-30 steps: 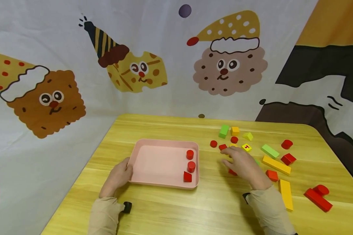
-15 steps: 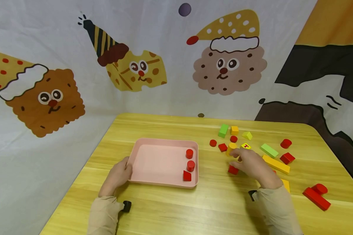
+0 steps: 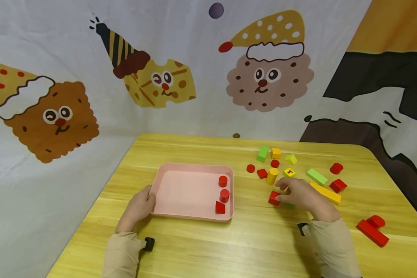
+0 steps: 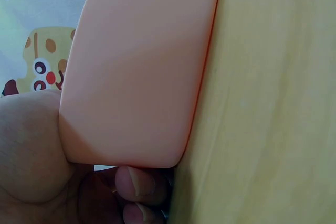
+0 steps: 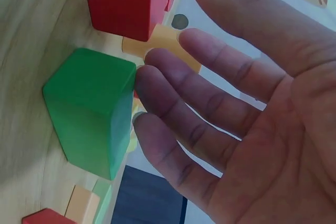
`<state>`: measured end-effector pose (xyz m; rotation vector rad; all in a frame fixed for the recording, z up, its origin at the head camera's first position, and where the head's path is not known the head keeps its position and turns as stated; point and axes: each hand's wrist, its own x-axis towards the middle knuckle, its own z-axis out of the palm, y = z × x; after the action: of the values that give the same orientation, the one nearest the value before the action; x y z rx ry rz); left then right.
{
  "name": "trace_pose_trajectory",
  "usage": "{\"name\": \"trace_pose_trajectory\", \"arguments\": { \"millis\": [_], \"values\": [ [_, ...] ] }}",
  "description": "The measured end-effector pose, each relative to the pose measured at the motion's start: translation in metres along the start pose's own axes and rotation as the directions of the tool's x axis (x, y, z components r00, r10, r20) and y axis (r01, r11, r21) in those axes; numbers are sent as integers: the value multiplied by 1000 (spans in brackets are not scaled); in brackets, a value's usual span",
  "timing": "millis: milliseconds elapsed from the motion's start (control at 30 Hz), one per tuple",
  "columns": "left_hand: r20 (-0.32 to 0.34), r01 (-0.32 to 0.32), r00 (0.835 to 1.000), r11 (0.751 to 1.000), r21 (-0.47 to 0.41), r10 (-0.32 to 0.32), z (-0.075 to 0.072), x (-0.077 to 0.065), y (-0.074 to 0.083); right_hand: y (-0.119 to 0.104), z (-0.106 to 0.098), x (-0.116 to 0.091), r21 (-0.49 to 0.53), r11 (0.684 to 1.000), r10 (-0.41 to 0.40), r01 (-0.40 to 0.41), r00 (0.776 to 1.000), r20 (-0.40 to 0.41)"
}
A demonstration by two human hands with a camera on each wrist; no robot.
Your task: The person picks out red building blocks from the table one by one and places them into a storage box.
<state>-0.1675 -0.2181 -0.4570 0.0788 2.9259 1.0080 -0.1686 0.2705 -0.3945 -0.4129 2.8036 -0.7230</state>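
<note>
A pink tray [image 3: 184, 189] lies on the table, and my left hand [image 3: 138, 206] grips its left edge. The left wrist view shows the thumb and curled fingers at the tray's end wall [image 4: 136, 93]. Inside, along the right side, are two red cylinders [image 3: 224, 195] and a red block [image 3: 220, 207]. My right hand [image 3: 303, 196] hovers with spread, slightly bent fingers beside a red block [image 3: 273, 198]. Just under it stands a green block [image 5: 92, 111], mostly hidden in the head view. Nothing is held between those fingers. A yellow cylinder [image 3: 272, 175] stands just beyond.
Farther back lie a green block [image 3: 263, 153], an orange cube [image 3: 276, 153], a yellow cube marked T [image 3: 289, 172] and small red pieces [image 3: 251, 168]. To the right are a long yellow block [image 3: 326, 193], a red cube [image 3: 338, 185] and a long red block [image 3: 372, 233]. A printed cloth hangs behind.
My right hand has drawn back to the right and toward me, uncovering the yellow cylinder and the red block. My left hand and the tray stay put.
</note>
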Motion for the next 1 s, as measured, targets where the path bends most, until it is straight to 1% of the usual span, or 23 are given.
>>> {"name": "trace_pose_trajectory", "arguments": {
  "millis": [167, 367, 600, 633, 800, 867, 1000],
  "values": [
    [-5, 1, 1000, 1000, 1, -1, 0, 0, -1, -2, 3, 2, -19, 1000, -3, 4, 1000, 14],
    [-6, -2, 1000, 1000, 4, 2, 0, 0, -1, -6, 7, 5, -31, 999, 18, -17, 999, 31],
    [-3, 1, 1000, 1000, 2, -1, 0, 1, -1, -9, 12, 9, -52, 999, 3, -1, 999, 38],
    [-2, 2, 1000, 1000, 2, -2, 0, 1, -1, -9, 13, 9, -55, 998, 10, -8, 999, 39],
    [-5, 0, 1000, 1000, -2, 0, 1, 2, -1, -9, 15, 10, -114, 993, 25, -20, 999, 39],
    [6, 4, 1000, 1000, -2, -4, 1, 1, -1, -9, 16, 11, -136, 991, 24, -19, 999, 34],
    [18, 10, 1000, 1000, 3, -10, -1, 1, -1, -9, 17, 12, -148, 989, 20, -16, 999, 30]
  ]
}}
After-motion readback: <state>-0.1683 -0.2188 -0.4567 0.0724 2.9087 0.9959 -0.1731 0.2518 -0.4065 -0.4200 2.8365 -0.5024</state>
